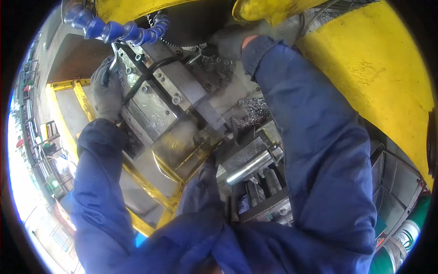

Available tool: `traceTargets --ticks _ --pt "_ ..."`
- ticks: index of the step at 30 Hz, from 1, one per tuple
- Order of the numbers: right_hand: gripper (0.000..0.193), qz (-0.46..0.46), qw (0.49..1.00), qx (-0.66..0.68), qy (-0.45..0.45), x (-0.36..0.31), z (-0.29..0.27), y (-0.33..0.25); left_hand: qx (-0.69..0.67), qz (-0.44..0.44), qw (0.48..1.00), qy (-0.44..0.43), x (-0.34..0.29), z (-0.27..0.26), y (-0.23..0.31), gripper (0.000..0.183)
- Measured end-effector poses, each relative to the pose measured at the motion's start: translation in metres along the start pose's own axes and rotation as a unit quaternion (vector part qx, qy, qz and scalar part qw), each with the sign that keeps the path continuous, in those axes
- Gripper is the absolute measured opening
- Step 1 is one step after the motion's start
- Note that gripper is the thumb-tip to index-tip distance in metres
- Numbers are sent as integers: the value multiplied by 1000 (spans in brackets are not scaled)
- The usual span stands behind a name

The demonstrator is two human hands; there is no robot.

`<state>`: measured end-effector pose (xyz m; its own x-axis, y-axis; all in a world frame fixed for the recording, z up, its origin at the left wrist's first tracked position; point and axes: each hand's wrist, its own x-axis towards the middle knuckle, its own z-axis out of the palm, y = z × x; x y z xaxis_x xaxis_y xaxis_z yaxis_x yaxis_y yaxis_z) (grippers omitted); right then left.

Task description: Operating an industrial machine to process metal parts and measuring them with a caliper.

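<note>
My left hand point(107, 89), in a grey work glove, is closed around a slim, bent silver metal tool point(114, 58) at the left side of a machine's tool block. Whether it is a key or a wrench cannot be made out. The steel tool block point(180, 84) carries several socket-head bolts and runs diagonally through the middle. My right arm reaches far forward, and my gloved right hand point(230, 42) is near the dark machine part at the top. Blur and shadow hide its fingers and anything they hold.
A blue segmented coolant hose point(116, 31) arches over the upper left. Yellow machine guards point(376, 77) stand on the right and top. Metal chips point(253, 109) lie beside the block. A shiny steel cylinder point(251, 168) and a yellow frame point(146, 182) are nearer. A green drum point(404, 242) stands lower right.
</note>
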<state>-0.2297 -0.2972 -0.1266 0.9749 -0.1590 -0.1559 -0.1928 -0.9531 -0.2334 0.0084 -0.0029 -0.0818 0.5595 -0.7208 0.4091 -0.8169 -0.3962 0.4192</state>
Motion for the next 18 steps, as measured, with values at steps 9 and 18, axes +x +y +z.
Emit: traceTargets --ticks 9,18 --pt "38 -4 992 -78 96 -12 5 -13 -15 -28 999 29 0 3 -1 31" --pt "29 145 988 -49 29 -32 5 -46 -37 -50 997 51 0 5 -1 31"
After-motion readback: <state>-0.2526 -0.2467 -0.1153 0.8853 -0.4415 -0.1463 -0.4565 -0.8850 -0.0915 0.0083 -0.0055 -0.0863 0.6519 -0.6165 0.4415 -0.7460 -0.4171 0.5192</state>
